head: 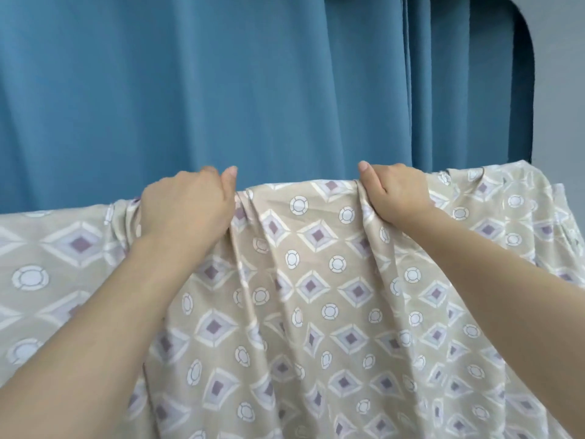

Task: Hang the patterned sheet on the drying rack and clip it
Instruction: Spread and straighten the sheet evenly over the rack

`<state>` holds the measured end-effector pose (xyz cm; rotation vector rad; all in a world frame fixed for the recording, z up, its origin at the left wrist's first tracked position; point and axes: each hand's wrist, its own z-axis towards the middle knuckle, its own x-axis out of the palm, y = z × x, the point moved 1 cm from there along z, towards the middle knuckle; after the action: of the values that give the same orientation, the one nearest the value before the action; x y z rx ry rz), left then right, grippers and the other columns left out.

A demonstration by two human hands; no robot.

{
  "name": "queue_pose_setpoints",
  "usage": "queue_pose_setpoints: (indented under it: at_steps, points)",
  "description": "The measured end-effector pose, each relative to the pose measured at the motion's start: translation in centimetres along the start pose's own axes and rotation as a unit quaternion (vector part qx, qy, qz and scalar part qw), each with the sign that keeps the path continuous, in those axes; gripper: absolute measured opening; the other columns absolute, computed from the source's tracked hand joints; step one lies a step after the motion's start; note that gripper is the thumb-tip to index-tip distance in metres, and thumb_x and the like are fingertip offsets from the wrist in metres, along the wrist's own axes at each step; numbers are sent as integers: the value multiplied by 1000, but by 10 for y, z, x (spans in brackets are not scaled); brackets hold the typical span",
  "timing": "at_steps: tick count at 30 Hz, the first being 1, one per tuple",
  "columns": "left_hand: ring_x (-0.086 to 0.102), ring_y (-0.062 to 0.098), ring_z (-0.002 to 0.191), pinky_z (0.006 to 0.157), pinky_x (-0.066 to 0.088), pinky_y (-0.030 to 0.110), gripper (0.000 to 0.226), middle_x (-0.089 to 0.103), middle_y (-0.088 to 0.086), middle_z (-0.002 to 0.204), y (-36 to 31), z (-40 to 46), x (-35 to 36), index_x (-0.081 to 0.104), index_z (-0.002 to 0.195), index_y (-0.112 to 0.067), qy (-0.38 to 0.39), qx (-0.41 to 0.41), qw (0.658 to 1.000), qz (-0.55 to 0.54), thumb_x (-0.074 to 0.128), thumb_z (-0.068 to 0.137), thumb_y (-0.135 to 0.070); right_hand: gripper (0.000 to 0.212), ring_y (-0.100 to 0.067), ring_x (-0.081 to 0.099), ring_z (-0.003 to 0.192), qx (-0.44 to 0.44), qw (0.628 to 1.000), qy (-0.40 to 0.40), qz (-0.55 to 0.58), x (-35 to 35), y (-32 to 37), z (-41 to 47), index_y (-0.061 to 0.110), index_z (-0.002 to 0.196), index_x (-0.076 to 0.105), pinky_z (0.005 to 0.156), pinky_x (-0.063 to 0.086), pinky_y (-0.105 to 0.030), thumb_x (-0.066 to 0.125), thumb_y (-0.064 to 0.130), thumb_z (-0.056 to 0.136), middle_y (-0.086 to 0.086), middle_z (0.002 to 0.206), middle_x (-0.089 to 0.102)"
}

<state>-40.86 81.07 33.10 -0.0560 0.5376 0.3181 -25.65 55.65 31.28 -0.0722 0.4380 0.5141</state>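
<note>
The patterned sheet (pixel 316 280) is beige with purple diamonds and white rings. It fills the lower half of the view and is draped over a top edge, with folds running down from it. My left hand (pixel 186 204) grips the sheet's top edge left of centre, fingers curled over the far side. My right hand (pixel 392 194) grips the same edge right of centre, bunching the fabric under its thumb. The drying rack is hidden under the sheet. No clip is in view.
A blue curtain (pixel 237 90) hangs close behind the sheet across most of the background. A dark gap and a pale wall (pixel 563 74) show at the far right.
</note>
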Motion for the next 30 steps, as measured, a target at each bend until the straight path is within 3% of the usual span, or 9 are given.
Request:
queue_pose_setpoints:
  at_steps: [3, 6, 11, 13, 15, 18, 22, 25, 30]
  points:
    - [52, 34, 90, 79, 37, 45, 49, 58, 12, 101, -21, -20, 9, 55, 106, -10, -72, 96, 993, -10, 37, 92, -54, 55, -29, 46, 56, -5, 1000, -13, -5, 2, -4, -1, 18, 53, 28, 50, 18, -33, 5, 51, 92, 2, 48, 40]
    - [48, 32, 92, 86, 33, 45, 59, 54, 12, 106, -35, -29, 20, 55, 113, -10, -82, 123, 989, 14, 47, 85, -61, 54, -27, 43, 52, -6, 1000, -20, -4, 4, -12, -1, 19, 54, 25, 49, 17, -33, 2, 52, 89, 3, 47, 38]
    - [57, 30, 81, 68, 36, 37, 48, 62, 5, 89, -51, -7, 22, 56, 97, -19, 4, 166, 983, 74, 25, 99, -56, 54, -26, 43, 53, -15, 999, -25, 19, 5, -17, 1, 19, 58, 29, 50, 19, -33, 4, 53, 90, 2, 50, 40]
    - [63, 29, 84, 66, 32, 34, 53, 67, 4, 87, -46, 3, 18, 57, 92, -21, 39, 140, 987, 64, 16, 101, -54, 56, -24, 44, 55, -13, 999, -26, 39, 7, -18, 1, 19, 62, 36, 52, 20, -33, 4, 54, 90, 2, 53, 43]
    - [64, 31, 90, 71, 33, 35, 60, 69, 10, 93, -26, 9, 11, 61, 88, -19, 58, 63, 995, 51, 13, 102, -51, 56, -24, 46, 56, -15, 998, -25, 55, 9, -17, 2, 20, 63, 39, 52, 20, -33, 4, 55, 91, 3, 54, 44]
    - [61, 37, 102, 86, 39, 41, 64, 66, 20, 107, 3, 12, 5, 65, 100, -7, 87, -39, 994, 47, 15, 103, -45, 49, -20, 44, 56, -17, 998, -17, 64, 12, -10, 3, 27, 60, 30, 49, 19, -30, 5, 57, 90, 6, 52, 41]
    - [58, 31, 103, 87, 37, 40, 48, 65, 10, 107, -43, 12, 16, 58, 103, -16, 15, 65, 998, 23, 20, 101, -45, 56, -19, 42, 58, -7, 998, -20, 53, 13, -8, 5, 25, 68, 42, 55, 21, -32, 1, 57, 88, 7, 57, 45]
    - [57, 30, 102, 86, 37, 41, 39, 63, 5, 109, -87, -1, 28, 51, 110, -21, 33, 170, 985, -12, 21, 102, -46, 67, -24, 49, 62, -14, 999, -19, 23, 13, -17, 4, 18, 72, 50, 55, 25, -33, -3, 55, 89, 2, 64, 56]
    - [60, 29, 80, 65, 36, 33, 54, 66, 4, 87, -38, 7, 21, 55, 85, -22, 56, 98, 993, 23, 11, 102, -50, 64, -24, 45, 57, -35, 999, -13, -17, 10, -27, 4, 17, 65, 45, 48, 18, -31, -1, 53, 91, 2, 59, 51]
